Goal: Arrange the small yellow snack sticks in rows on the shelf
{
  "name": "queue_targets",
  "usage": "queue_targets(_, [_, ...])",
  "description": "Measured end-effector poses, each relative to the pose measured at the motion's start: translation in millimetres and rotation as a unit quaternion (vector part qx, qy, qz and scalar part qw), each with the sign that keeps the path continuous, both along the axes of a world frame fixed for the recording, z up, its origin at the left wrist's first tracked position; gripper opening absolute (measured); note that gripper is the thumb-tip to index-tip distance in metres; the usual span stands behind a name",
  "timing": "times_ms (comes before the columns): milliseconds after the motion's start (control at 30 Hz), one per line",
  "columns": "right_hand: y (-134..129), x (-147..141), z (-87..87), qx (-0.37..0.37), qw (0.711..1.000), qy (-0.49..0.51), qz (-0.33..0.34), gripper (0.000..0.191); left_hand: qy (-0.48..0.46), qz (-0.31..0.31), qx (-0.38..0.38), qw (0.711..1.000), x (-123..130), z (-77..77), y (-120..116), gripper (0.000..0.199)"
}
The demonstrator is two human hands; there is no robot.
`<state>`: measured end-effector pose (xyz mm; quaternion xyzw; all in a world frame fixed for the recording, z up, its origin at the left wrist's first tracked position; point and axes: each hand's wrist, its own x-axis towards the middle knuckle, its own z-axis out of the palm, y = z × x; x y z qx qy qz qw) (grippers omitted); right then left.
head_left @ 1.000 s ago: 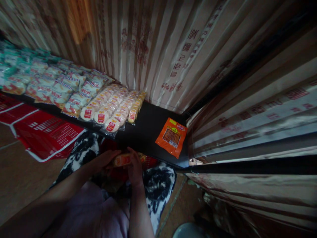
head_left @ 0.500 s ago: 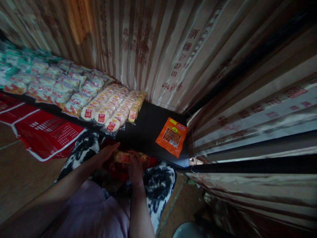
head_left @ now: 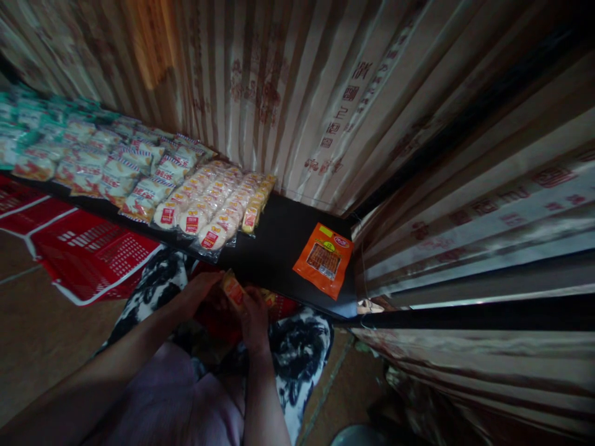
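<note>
Between my hands, low in front of the black shelf (head_left: 274,248), is a small yellow snack packet with a red label (head_left: 233,290). My right hand (head_left: 254,313) grips its right end. My left hand (head_left: 204,290) is at its left end, with fingers closed around that side and partly in shadow. Beneath my hands, a red basket (head_left: 283,306) sits between my knees, with some yellow packaging showing in it. On the shelf just beyond, rows of clear-wrapped round crackers (head_left: 212,236) end in a row of similar yellow packets (head_left: 253,210).
Pale snack bags (head_left: 147,197) and green bags (head_left: 32,114) fill the shelf's left part. An orange snack pouch (head_left: 324,260) lies flat near its right end. Red baskets (head_left: 102,254) with white handles stand at left. Pleated printed curtains (head_left: 297,93) hang behind and to the right.
The yellow packet has come up slightly and tilted, its left end now higher. My left hand has moved a little closer around it.
</note>
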<state>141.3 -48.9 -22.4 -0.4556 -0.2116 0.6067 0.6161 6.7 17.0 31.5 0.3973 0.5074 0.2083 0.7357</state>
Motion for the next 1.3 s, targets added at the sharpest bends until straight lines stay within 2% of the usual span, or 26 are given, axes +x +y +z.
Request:
queue_targets(167, [1, 1, -7.1, -0.004, 0.998, -0.057, -0.005, 0.018, -0.031, 0.034, 0.007, 0.999, -1, -3.0, -2, 0.037])
queue_targets(333, [1, 2, -12.5, -0.012, 0.998, -0.069, -0.005, 0.022, -0.065, 0.095, -0.037, 0.993, 0, -5.4, -2, 0.032])
queue_targets(433, [2, 2, -15.4, -0.018, 0.997, -0.068, -0.015, 0.024, -0.086, 0.110, -0.047, 0.989, 0, -3.2, -3, 0.033])
queue_targets(533, [2, 2, -16.0, -0.016, 0.996, -0.083, -0.029, 0.024, -0.089, 0.092, -0.023, 0.991, -2, 1.7, -6, 0.033])
queue_targets(733, [4, 2, -11.1, -0.032, 0.992, -0.119, -0.036, 0.025, -0.058, 0.046, 0.084, 0.994, -4, 5.5, -11, 0.034])
queue_targets(1067, [4, 2, -9.5, -0.038, 0.987, -0.148, -0.053, 0.020, -0.020, 0.061, 0.101, 0.993, -6, 11.2, -11, 0.038])
queue_targets(1300, [5, 0, -9.0, -0.036, 0.981, -0.179, -0.061, 0.020, -0.002, 0.040, 0.110, 0.993, -9, -4.7, -10, 0.043])
